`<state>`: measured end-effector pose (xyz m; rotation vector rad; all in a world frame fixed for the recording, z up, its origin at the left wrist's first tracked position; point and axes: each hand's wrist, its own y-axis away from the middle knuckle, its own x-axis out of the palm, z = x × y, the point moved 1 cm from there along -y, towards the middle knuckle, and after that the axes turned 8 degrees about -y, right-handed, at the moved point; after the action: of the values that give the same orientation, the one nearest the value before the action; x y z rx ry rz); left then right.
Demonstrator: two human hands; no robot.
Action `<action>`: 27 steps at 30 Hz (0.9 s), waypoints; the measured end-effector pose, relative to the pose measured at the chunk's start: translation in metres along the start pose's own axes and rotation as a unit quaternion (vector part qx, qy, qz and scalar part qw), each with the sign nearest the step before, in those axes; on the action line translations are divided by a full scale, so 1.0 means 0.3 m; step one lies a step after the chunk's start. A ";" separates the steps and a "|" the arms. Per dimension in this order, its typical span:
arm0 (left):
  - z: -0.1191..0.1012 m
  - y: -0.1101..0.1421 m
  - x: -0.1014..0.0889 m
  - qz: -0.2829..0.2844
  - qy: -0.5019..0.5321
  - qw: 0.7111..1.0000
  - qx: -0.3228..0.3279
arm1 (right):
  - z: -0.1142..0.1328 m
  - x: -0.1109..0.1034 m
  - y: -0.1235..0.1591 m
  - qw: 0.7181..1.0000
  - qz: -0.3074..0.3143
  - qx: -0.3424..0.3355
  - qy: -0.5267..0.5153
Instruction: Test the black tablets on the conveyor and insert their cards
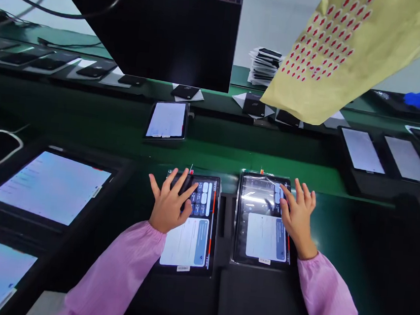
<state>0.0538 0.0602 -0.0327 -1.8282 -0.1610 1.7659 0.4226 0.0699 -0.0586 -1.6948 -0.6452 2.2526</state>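
Two lit tablets lie side by side on the dark bench in front of me. Over the upper part of the left tablet (201,246) is my left hand (171,201), its fingers spread and a fingertip at the buttons on the screen. My right hand (298,216) hovers at the upper right of the right tablet (241,235), fingers apart, index fingertip at or just above a group of blue buttons. Neither hand grips anything. Clear film edges show around the right tablet. Whether the fingertips touch the glass I cannot tell.
Further lit tablets lie at the left (51,187), behind (167,119) and at the right (362,150). A large black monitor (170,35) stands at the back. A yellow sheet with red arrow stickers (327,55) hangs at upper right. Cables (71,15) loop at upper left.
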 end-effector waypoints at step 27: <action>-0.001 0.132 -0.099 0.183 0.072 0.980 -0.033 | 0.416 0.105 -0.372 0.921 0.222 -0.072 -0.312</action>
<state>0.0386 0.0135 -0.0258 -2.1320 0.1875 1.8751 0.2870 0.1567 -0.0028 -1.2445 -0.5964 3.1928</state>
